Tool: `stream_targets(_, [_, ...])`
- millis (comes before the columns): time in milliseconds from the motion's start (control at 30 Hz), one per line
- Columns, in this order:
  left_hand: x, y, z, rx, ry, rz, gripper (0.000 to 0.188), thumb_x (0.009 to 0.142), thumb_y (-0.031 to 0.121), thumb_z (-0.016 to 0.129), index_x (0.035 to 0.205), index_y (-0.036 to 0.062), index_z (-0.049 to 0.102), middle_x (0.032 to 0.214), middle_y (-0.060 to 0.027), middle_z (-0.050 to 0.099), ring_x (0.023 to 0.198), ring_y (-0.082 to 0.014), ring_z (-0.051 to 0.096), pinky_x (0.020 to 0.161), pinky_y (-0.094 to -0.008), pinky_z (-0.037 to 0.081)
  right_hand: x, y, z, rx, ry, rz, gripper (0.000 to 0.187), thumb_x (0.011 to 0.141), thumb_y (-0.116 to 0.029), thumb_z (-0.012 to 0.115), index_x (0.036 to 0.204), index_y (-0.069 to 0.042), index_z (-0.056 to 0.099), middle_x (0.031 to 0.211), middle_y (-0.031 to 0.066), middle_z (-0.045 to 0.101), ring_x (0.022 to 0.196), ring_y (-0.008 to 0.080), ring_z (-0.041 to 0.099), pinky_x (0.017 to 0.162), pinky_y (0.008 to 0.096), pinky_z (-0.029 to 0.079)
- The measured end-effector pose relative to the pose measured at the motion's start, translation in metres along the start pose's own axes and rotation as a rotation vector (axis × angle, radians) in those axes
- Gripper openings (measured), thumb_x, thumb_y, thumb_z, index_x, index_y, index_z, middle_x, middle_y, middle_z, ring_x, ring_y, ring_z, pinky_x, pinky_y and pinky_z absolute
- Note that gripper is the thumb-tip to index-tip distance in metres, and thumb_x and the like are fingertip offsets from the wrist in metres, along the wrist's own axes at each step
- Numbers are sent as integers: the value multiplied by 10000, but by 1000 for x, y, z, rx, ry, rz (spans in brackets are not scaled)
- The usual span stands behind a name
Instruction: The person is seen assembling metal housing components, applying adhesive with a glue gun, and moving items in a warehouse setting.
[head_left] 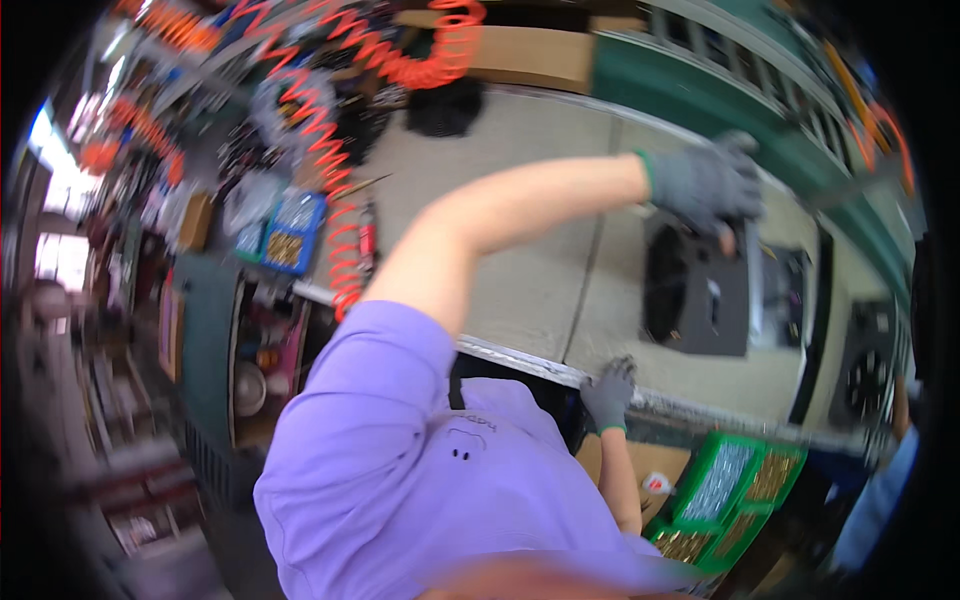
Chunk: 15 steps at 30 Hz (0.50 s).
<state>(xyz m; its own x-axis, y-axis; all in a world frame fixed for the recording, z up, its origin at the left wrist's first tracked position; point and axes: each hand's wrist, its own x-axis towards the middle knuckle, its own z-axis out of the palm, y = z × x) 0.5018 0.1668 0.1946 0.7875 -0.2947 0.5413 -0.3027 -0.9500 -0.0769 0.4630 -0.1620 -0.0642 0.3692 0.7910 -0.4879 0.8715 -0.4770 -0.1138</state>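
Head view: a dark panel [733, 295] with a round black part lies on the right portion of the bench [510, 285]. Left hand [705, 185], gloved, is at the panel's far end; fingers bent, blurred, clamping cannot be determined. Right hand [608, 397], gloved, is at the bench's near edge, fingers slightly apart.

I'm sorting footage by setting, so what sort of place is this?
Probably an assembly workshop: there is a long workbench, an orange coiled hose and a green divided tray holding small metallic-looking parts.
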Motion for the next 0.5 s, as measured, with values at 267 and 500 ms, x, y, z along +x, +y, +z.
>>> stream_targets(267, [-1, 14, 30, 260, 70, -150, 603, 721, 691, 548, 1109, 232, 594, 1210, 13, 573, 1199, -208, 486, 979, -697, 187, 2, -9, -3, -176, -58, 8, 922, 740, -454, 588, 1366, 141, 266, 1431, 349, 247, 1323, 472, 277, 1086, 457, 283])
stream_targets(500, [-110, 94, 1, -21, 374, -610, 685, 771, 580, 581, 1320, 195, 439, 1395, -158, 389, 1314, -333, 343, 1010, -724, 118, 5, -21, -5, -338, -69, -23, 903, 718, -427, 590, 1339, 156, 290, 1372, 360, 333, 1253, 443, 407, 1023, 421, 389])
